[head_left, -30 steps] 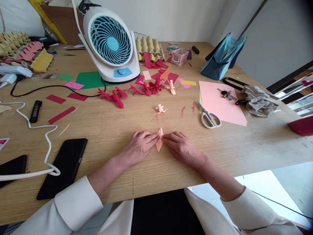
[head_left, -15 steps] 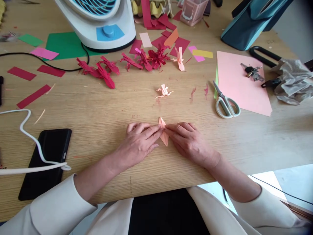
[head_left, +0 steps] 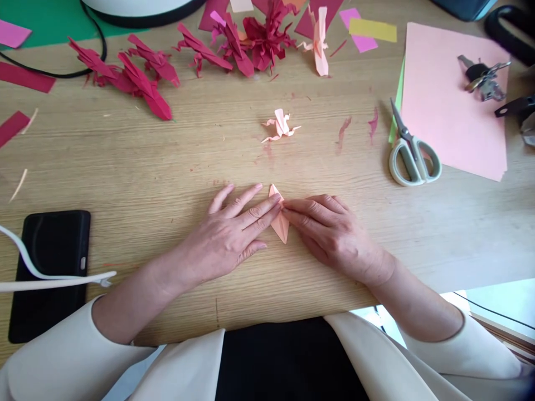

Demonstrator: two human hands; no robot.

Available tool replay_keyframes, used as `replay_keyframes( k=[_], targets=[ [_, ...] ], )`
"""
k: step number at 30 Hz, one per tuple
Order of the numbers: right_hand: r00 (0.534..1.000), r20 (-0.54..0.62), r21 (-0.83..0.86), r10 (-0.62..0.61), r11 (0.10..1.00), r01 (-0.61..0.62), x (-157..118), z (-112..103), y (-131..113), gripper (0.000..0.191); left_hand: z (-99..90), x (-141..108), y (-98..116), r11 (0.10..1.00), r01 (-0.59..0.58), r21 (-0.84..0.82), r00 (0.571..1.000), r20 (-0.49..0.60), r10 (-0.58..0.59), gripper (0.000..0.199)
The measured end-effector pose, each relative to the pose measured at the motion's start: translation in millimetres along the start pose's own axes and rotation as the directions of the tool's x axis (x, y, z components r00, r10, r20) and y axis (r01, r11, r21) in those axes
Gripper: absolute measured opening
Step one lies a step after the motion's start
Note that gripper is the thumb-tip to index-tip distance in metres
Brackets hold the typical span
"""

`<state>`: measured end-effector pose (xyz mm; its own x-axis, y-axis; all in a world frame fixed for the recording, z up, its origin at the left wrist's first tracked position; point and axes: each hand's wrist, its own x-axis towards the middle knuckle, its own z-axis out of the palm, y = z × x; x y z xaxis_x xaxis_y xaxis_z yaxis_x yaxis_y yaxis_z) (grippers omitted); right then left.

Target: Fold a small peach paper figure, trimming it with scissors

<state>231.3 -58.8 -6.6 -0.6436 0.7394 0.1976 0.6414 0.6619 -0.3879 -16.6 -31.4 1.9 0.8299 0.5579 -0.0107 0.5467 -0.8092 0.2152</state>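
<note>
A small peach paper (head_left: 281,229), folded into a narrow pointed diamond, lies flat on the table. From the left, my left hand (head_left: 225,236) rests palm down with its fingers spread, the tips of two of them pressing on the paper's middle. My right hand (head_left: 334,236) comes in from the other side with its fingers together, pinching the paper's right edge; its thumb is hidden. Just beyond the paper sits a little pale pink origami frog (head_left: 280,126). Farther back, several crimson origami figures (head_left: 144,89) and a peach one (head_left: 319,42) stand in a row.
At the right, scissors (head_left: 413,153) lie beside pink paper sheets (head_left: 447,133) with keys (head_left: 482,78) on them. A black phone-like device (head_left: 52,303) with a white cable (head_left: 54,284) lies at the left. Crimson strips (head_left: 27,77) and a white appliance base (head_left: 142,8) are at the back.
The view has come closer and tipped down. My left hand's fingers have spread apart, while my right hand keeps its pinch and the folded paper stays in place.
</note>
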Motion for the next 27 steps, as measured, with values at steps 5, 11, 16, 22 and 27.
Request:
replay_keyframes(
  k=[5, 11, 16, 22, 27],
  targets=[
    [1.000, -0.009, 0.059, -0.026, 0.998, 0.027, 1, -2, 6, 0.037, 1.4, -1, -5, 0.999, -0.016, -0.040, 1.000, 0.016, 0.016, 0.067],
    [0.999, -0.009, 0.132, -0.032, 0.991, 0.032, 3, -7, 8, 0.033, 3.1, -1, -10, 0.996, -0.034, -0.080, 0.999, 0.036, 0.037, 0.068],
    [0.999, -0.029, 0.146, -0.028, 0.989, 0.032, 4, -7, 8, 0.030, 3.5, -1, -12, 0.996, -0.047, -0.082, 0.996, 0.078, 0.053, 0.070],
    [0.998, -0.049, 0.155, -0.026, 0.987, 0.034, 5, -3, 9, 0.030, 3.5, -2, -10, 0.994, -0.061, -0.090, 0.996, 0.054, 0.066, 0.071],
    [0.999, -0.038, 0.106, -0.015, 0.994, 0.019, 4, -2, 5, 0.031, 4.6, -1, -9, 0.993, -0.070, -0.097, 0.994, 0.082, 0.078, 0.071]
  ],
)
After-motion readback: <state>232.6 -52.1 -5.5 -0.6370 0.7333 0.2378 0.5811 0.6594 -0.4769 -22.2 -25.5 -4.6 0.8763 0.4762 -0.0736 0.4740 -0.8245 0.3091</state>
